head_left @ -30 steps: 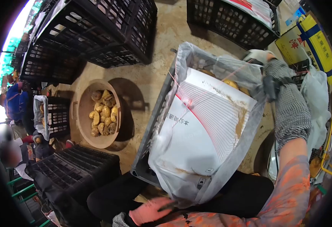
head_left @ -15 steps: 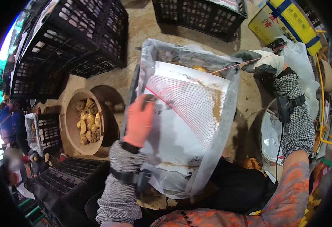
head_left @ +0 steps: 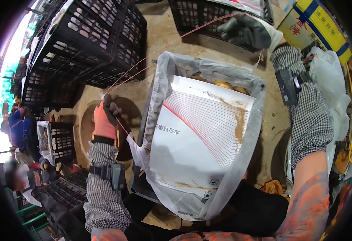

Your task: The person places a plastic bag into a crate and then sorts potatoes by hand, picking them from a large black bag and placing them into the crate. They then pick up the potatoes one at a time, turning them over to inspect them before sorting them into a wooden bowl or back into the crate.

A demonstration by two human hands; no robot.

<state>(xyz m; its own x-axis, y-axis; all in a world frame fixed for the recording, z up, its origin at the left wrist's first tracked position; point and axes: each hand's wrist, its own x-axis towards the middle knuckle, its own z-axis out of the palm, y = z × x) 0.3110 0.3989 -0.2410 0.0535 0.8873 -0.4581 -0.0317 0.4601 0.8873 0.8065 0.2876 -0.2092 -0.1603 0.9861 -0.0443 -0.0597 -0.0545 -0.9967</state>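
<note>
A red-and-white string (head_left: 182, 37) runs in a long loop between my two gloved hands. My left hand (head_left: 105, 119), in an orange glove with dark fingertips, pinches it over the round basket at the left. High at the right, my right hand (head_left: 246, 33) wears a white and dark-grey glove; the string passes over its bent fingers. Between them stands a crate lined with translucent plastic film (head_left: 254, 116). A white printed sheet (head_left: 176, 148) with red lines and brown stains lies in it, and yellowish potatoes (head_left: 223, 84) show past its upper edge.
Large black crates (head_left: 87, 44) stand at the upper left, another black crate (head_left: 196, 20) at the top. The round basket (head_left: 78, 138) is partly hidden by my left arm. A yellow-and-blue box (head_left: 316, 28) is at the upper right. A person in blue (head_left: 19, 128) is at the far left.
My left hand has moved left, away from the sheet, and my right hand up and left. The string now spans widely above the crate. The view has shifted slightly.
</note>
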